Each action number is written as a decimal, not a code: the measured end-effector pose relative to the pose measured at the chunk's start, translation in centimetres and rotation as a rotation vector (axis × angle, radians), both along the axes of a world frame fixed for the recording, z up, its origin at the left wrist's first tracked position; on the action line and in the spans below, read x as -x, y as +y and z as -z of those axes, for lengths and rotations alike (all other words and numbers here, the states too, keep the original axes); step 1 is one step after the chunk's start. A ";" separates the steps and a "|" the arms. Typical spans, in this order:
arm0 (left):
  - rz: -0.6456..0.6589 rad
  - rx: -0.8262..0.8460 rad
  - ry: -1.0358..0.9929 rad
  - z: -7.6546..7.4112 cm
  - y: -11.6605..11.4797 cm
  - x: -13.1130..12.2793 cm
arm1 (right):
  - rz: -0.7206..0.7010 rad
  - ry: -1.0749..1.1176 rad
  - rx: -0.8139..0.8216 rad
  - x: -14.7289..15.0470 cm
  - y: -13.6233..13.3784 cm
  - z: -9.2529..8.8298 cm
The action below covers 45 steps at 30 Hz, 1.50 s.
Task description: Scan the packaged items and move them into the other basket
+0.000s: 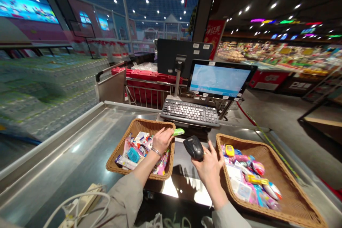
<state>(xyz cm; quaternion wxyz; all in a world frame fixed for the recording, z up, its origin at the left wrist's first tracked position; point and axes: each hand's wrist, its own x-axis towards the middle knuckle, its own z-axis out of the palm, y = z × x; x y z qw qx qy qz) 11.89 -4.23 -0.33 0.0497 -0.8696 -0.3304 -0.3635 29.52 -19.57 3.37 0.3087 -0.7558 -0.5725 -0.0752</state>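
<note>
My left hand (161,140) is over the right side of the left wicker basket (112,162), its fingers closed on a small green packet (179,132) that sticks out past the basket's rim. Small colourful goods, among them a blue item (133,155), fill that basket. Between the two baskets my right hand (209,164) grips a black barcode scanner (193,147), whose head points up and left, toward the packet. Just right of this hand stands the right wicker basket (291,188), with toys and packets heaped on its left side, including a yellow item (229,150).
Behind the baskets are a keyboard (190,112), a lit screen (219,79) and a dark monitor back (184,57). A power strip (82,205) with white cables lies at the lower left. The metal counter (88,142) has a raised edge; shopping carts stand beyond it.
</note>
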 end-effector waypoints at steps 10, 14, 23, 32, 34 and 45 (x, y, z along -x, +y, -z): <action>0.030 -0.163 -0.080 0.2 0.4 -0.7 | -0.010 -0.004 -0.011 -0.3 0.1 -0.1; 0.031 -0.165 -0.075 0.1 0.6 -1.0 | -0.011 0.011 0.001 -0.4 0.1 -0.1; 0.041 -0.165 -0.083 0.1 0.6 -1.4 | -0.005 -0.016 -0.001 -0.6 0.0 0.1; 0.088 -0.178 -0.104 -0.6 0.6 -2.8 | 0.092 -0.061 -0.058 -2.3 -0.5 1.0; 0.108 -0.182 -0.109 -0.7 0.6 -3.4 | 0.132 -0.061 -0.070 -2.8 -0.7 1.1; 0.224 -0.181 -0.152 -1.3 0.0 -8.0 | 0.286 -0.048 -0.064 -5.2 -2.9 0.7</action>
